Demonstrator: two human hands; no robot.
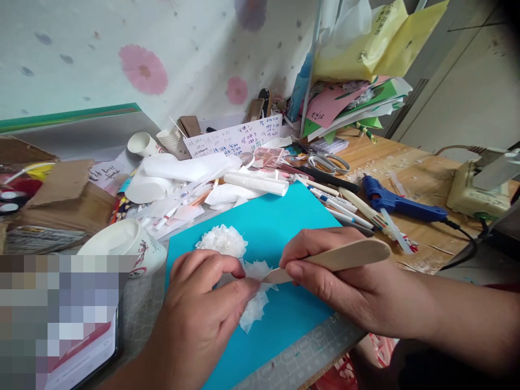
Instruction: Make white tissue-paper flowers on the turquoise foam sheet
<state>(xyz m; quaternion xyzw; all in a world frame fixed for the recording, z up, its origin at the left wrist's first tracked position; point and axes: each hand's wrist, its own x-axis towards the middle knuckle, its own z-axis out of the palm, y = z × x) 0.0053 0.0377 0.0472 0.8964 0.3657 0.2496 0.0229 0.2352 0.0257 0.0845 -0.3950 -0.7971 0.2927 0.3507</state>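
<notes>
paper cup (pixel 122 244): left of the blue sheet (pixel 284 216)
glue gun (pixel 390 201): right of it
left hand (pixel 207 303): pinching my tissue (pixel 255 309)
right hand (pixel 325 276): gripping my wooden stick (pixel 345 257)

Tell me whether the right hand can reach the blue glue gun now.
Probably yes: the glue gun lies uncovered on the desk beyond the right hand, only pens between. But its grip is shut on the wooden stick, which must go down first. The left hand pinches white paper.

A pixelated grey block (pixel 57 303) hides the lower left corner. The left hand (pixel 199 319) covers part of the white crumpled tissue paper (pixel 254 313), and figures on the long white paper strip (pixel 235 138) are too small to read.
</notes>
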